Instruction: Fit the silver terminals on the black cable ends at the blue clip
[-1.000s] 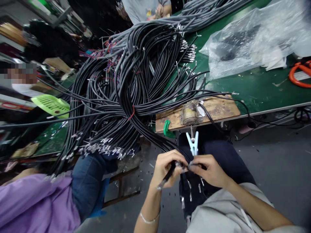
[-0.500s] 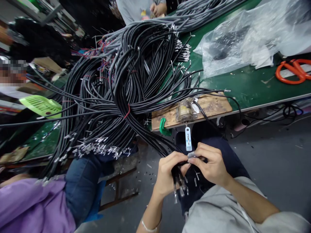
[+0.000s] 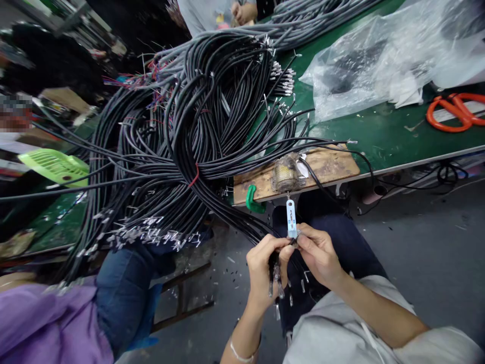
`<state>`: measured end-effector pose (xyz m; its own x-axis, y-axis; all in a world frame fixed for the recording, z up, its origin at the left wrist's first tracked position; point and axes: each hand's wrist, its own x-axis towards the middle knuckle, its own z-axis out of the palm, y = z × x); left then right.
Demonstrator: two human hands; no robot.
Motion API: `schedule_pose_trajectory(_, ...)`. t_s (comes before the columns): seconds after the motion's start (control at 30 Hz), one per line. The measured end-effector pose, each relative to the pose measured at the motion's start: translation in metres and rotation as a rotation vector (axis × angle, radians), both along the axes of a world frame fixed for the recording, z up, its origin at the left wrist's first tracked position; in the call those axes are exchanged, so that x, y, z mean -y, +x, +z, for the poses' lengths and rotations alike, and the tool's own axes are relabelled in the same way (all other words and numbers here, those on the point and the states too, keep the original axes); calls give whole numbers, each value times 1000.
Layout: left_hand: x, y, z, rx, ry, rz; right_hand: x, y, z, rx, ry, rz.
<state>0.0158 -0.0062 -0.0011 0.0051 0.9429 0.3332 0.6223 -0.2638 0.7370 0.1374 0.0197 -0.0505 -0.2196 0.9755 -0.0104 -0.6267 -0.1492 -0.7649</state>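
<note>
My left hand [image 3: 265,270] is wrapped around several black cables [image 3: 242,222], whose silvery ends dangle below the palm. Close against its fingertips, my right hand [image 3: 320,253] pinches the tip of one cable; thumb and forefinger partly hide that tip. Right above the fingers is a light-blue tag-like piece [image 3: 291,217] with printing on it. It hangs from a thin shaft of a tape-wrapped, motor-like lump [image 3: 286,174] on a wooden board [image 3: 335,164]. The cable tip is at the piece's lower end; whether they touch I cannot tell.
A big heap of black cables [image 3: 212,126] covers the green table [image 3: 364,131]. A green clamp [image 3: 254,199] grips the board's edge. Clear plastic bags [image 3: 352,71] and orange-handled scissors [image 3: 449,114] lie rightward. A person in a purple top [image 3: 53,323] sits at left; another's hands [image 3: 242,12] are across the table.
Both hands have shifted slightly upward, bringing the pinched cable tip to the bottom of the light-blue piece. The grey tip that showed between my fingers is now mostly covered. The view has moved a little.
</note>
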Motion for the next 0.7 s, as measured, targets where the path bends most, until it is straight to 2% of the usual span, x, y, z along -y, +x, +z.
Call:
schedule_pose_trajectory(0.17,-1,-4,2,38,-38,-83,-3,7,1,30,77,50)
schedule_pose_trajectory(0.27,-2,-8,5,78,-95,-149,-2,7,2,-93,-58,190)
schedule_pose_trajectory(0.33,-3,-9,8,86,-129,-162,-1,6,1,-133,-132,219)
schedule_pose_trajectory(0.43,-3,-8,11,67,-182,-142,1,7,1,-87,-82,170)
schedule_pose_trajectory(0.53,-5,-6,13,46,-230,-130,-2,13,1,86,133,120)
schedule_pose_trajectory(0.6,-7,-6,14,42,-254,-136,-5,13,1,195,260,20)
schedule_pose_trajectory(0.63,-7,-6,14,44,-260,-144,-5,12,1,207,278,-31)
schedule_pose_trajectory(0.7,-7,-6,12,66,-249,-166,-4,5,2,127,192,-54)
